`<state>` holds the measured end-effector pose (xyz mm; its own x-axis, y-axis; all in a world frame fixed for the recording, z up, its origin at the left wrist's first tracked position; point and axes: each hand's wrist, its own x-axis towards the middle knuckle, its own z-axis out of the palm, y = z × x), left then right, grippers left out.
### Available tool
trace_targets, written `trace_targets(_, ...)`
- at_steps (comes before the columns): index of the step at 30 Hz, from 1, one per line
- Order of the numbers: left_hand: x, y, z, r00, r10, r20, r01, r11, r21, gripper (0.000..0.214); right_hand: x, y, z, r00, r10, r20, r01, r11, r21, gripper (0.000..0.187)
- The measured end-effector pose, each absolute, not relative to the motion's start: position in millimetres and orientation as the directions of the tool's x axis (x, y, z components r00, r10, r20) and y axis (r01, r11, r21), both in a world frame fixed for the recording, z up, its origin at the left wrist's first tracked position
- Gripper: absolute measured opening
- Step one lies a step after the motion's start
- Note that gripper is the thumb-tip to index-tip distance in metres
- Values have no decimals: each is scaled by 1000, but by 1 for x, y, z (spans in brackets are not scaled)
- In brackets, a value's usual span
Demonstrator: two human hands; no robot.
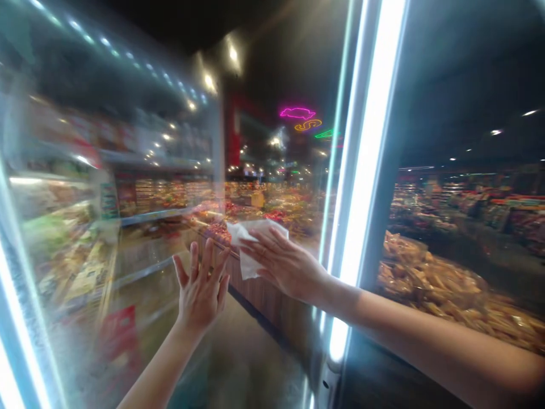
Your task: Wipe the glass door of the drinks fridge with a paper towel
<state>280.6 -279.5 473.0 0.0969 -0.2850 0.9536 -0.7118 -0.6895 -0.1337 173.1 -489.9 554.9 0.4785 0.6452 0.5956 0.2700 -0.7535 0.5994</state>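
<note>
A glass refrigerator door (140, 187) stands open in front of me, with shop shelves reflected and showing through it. My left hand (202, 287) lies flat against the glass, fingers spread upward, holding nothing. My right hand (283, 261) reaches in from the right with its fingers stretched flat, pressing a white paper towel (247, 241) against the same pane. The towel is crumpled and shows above and below my fingers.
A bright vertical light strip (361, 170) runs down the door frame right of my right hand. Another lit strip (17, 318) edges the far left. Behind the right pane lie packed goods (430, 284). Shelves (153, 199) and neon signs (300, 116) fill the background.
</note>
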Motion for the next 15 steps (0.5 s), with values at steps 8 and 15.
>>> trace_targets(8, 262, -286, 484, 102, -293, 951, -704, -697, -139, 79, 158, -505, 545, 448, 679, 581, 229, -715, 660, 72)
trace_targets(15, 277, -259, 500, 135, -314, 940, -691, -710, -138, 79, 162, -496, 600, 403, 497, 768, 17, -844, 536, 71)
